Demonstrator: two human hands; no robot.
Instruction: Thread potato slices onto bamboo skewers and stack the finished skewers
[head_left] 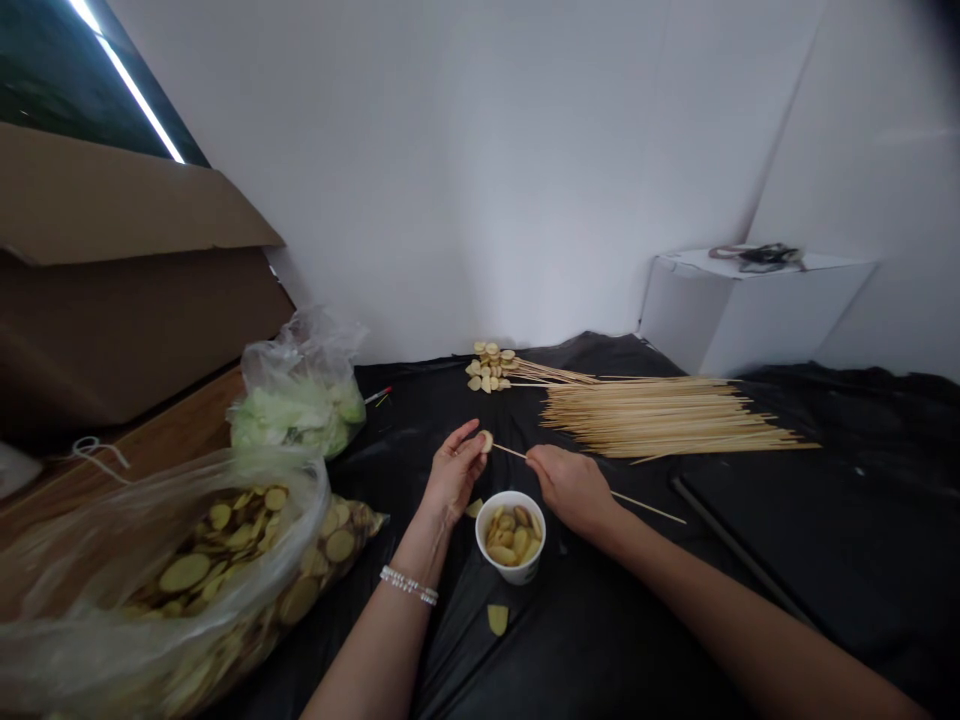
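Observation:
My left hand [456, 470] pinches a pale round slice [487, 441] between thumb and fingers. A thin wooden skewer [651, 506] runs from that slice through my right hand [571, 485], which is closed around it, and its far end sticks out to the right. Just below and between the hands stands a white cup [512, 572] with yellowish slices in liquid. One loose slice [497, 619] lies in front of the cup, and another [474, 508] is beside my left wrist.
Skewers with slices [491, 367] lie near the wall, beside a wide pile of bare skewers [667, 418]. Left are an open bag of slices [307, 540], a bag of pale green pieces [300, 405] and a cardboard box [135, 330]. A white box [750, 310] stands back right.

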